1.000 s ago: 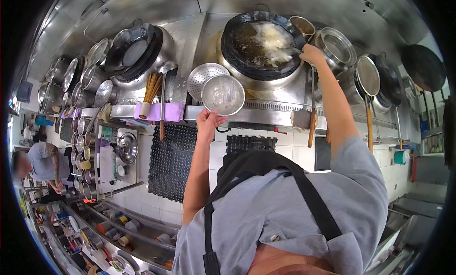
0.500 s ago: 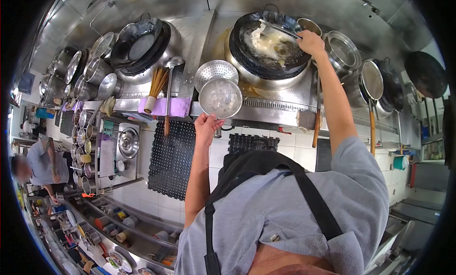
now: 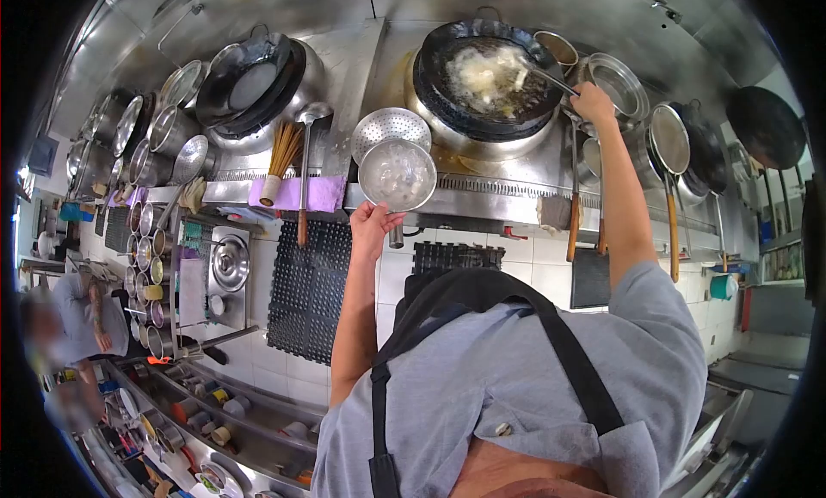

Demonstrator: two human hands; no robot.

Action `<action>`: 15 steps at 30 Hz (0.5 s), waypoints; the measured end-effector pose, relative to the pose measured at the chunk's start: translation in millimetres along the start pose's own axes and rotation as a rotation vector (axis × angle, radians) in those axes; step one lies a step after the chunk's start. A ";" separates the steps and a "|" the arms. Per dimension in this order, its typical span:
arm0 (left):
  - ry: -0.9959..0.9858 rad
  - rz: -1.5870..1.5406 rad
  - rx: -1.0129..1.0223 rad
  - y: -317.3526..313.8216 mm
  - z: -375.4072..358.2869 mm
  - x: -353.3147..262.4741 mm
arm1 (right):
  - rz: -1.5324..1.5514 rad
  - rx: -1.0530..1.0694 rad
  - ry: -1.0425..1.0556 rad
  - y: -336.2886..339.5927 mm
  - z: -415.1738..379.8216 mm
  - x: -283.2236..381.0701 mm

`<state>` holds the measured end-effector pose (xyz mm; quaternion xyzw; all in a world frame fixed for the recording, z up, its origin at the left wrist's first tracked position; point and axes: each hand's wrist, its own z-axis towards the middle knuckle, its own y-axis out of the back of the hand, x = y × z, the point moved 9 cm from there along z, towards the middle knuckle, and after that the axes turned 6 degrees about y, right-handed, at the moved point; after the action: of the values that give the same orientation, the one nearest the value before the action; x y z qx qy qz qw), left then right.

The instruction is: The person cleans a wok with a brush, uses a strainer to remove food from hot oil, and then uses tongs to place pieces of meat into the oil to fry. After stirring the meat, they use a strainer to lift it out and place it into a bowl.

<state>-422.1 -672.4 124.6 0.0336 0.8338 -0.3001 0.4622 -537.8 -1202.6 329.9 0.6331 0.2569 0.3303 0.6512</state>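
Note:
My left hand (image 3: 375, 226) pinches the near rim of a round metal bowl (image 3: 397, 175). Inside the bowl are wet, pale remnants. Partly behind it rests a perforated strainer (image 3: 389, 126), whose short handle shows below the bowl. In my right hand (image 3: 594, 102) are long metal tongs (image 3: 555, 81), closed in the fingers at the right side of a black wok (image 3: 443, 59). Their far end reaches into the oil, beside pale, bubbling food (image 3: 486, 75). The exact tips are hidden by froth.
A second black wok (image 3: 249, 85) sits on the left burner. Between the burners lie a bamboo brush (image 3: 282, 158), a ladle (image 3: 306, 154) and a purple cloth (image 3: 323, 193). Pots and a wire strainer (image 3: 669, 141) stand at right. Other people (image 3: 82, 313) are at far left.
My right hand has moved right and slightly down, drawing the tongs from the wok's far left toward its right side. The food froths more widely. My left hand keeps the bowl almost still.

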 end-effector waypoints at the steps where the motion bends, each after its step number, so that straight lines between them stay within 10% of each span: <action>1: 0.003 -0.006 0.006 -1.1 0.7 0.4 | -0.036 0.050 -0.010 0.1 -3.9 -1.4; 9: 0.018 0.007 -0.008 2.6 1.6 8.5 | 0.018 -0.052 0.225 1.5 4.6 40.9; 15: 0.038 0.006 -0.036 1.4 -9.6 13.1 | 0.655 0.460 -0.068 -133.5 60.4 71.7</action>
<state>-436.4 -669.1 117.4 0.0334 0.8476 -0.2827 0.4478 -431.8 -1185.3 207.2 0.8212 0.0871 0.4333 0.3609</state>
